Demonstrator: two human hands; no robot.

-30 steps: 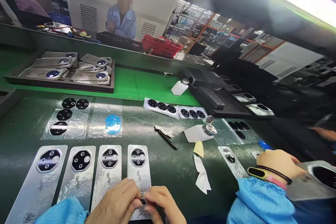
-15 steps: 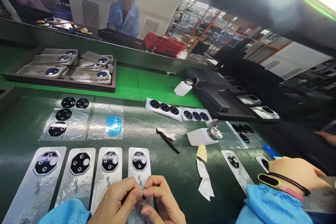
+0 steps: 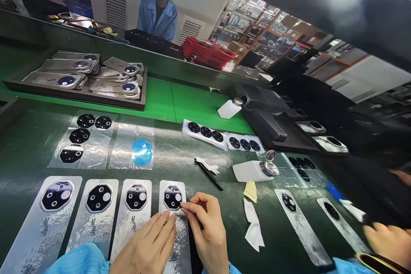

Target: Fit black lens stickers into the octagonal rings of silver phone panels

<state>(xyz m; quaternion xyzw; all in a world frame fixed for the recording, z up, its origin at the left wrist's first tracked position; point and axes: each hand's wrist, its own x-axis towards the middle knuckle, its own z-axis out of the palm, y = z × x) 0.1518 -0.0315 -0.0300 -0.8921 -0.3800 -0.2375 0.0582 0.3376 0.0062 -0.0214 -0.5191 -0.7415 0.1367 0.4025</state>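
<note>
A silvery phone back panel (image 3: 180, 239) with a black octagonal camera cover (image 3: 172, 197) lies in front of me, the rightmost in a row of several. My left hand (image 3: 146, 244) rests flat across its lower left part, fingers stretched out. Above the panel's right edge, my right hand (image 3: 207, 222) is closed in a pinch. The fingertips are at the lower right rim of the camera cover, and whatever they hold is too small to make out. To the left lie similar panels (image 3: 131, 205), each with a black camera cover.
Behind the row lie film sheets (image 3: 96, 160) with black discs and a blue piece. Dark tweezers (image 3: 210, 175), a white dispenser bottle (image 3: 248, 171) and a white wipe (image 3: 252, 224) lie to the right. A co-worker's hand (image 3: 388, 242) is at far right. A tray (image 3: 138, 103) of panels stands back left.
My hands have parted from their pinch together. The left has flattened onto the panel; the right has moved up to the camera cover's edge. The co-worker's hand has moved right and down.
</note>
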